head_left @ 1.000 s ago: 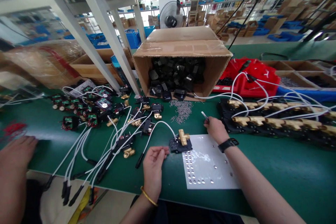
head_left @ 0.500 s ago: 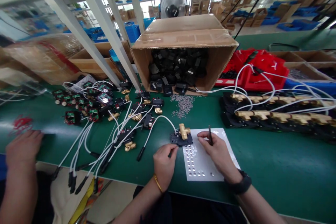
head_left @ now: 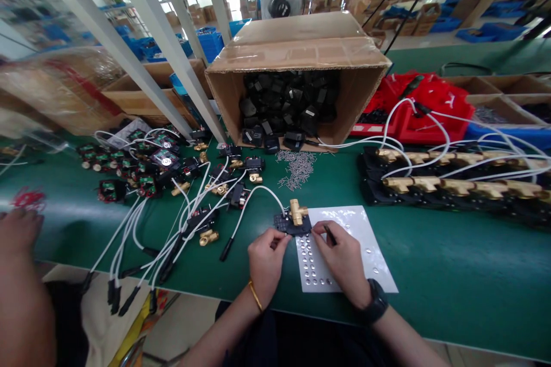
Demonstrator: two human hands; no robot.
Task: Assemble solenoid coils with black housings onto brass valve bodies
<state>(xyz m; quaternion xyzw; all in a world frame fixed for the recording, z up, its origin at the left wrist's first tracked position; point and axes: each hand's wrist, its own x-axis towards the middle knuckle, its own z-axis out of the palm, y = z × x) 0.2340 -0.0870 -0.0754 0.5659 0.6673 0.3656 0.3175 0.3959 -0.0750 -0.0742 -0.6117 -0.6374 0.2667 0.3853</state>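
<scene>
Both hands meet in the head view over the near half of a green table, at a black module topped by a brass fitting. The left hand, with a gold bracelet at its wrist, has thumb and forefinger drawn close together by the module's near edge; I cannot tell whether they pinch it or something small. The right hand, below which sits a black watch, keeps a slim dark tool gripped among its fingers, with thumb and forefinger tips by the module's near right corner.

The module lies at the far left corner of a white sheet, partly over it. Silvery discs run in columns along the sheet's left edge, with some along its near edge. A white cable arches from the module to a black plug on the table.

Beyond the module, small screws lie heaped before a cardboard box on its side, full of black parts. Toward the table's right edge, black units with brass tees stand in two rows before red bins. Left of the module are cabled units, their plugs hanging over the near edge. Further left, another person's hand is near red strands.
</scene>
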